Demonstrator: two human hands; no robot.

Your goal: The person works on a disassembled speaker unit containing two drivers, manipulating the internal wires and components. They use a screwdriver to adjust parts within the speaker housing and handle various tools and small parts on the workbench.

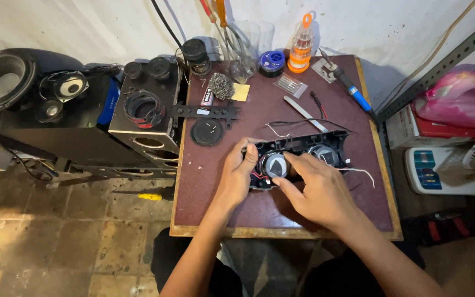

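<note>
A small maroon table [215, 209] carries an opened black speaker housing [333, 140], lying near the middle with its long axis running left to right, slightly raised at the right end, open side up. Inside it sit 2 round drivers: the left driver [275, 164] and the right driver [323, 154]. Thin wires [358, 170] trail from its right end.

The left hand [238, 175] is curled closed on the housing's left end, thumb on top. The right hand [317, 190] rests partly open over the left driver, fingertips touching its rim; whether it pinches anything I cannot tell.

Behind the housing, nothing blocks the hands, but the far half of the table is crowded: 1 long black strip [202, 111], 1 round black disc [206, 132], 1 ball of steel wool [221, 86], 1 yellow sponge [241, 92], 1 metal tweezers [303, 113], 1 blue-handled soldering iron [353, 91], 1 orange bit holder [300, 49], 1 blue solder spool [272, 61] and 2 clear cups [248, 41].

Left of the table stands a black speaker box [144, 129] with open holes, and beyond it 1 large woofer [1, 80] and 1 small white-coned speaker [71, 86]. On the right lie a pink bag [463, 93] and a white box [430, 170].
</note>
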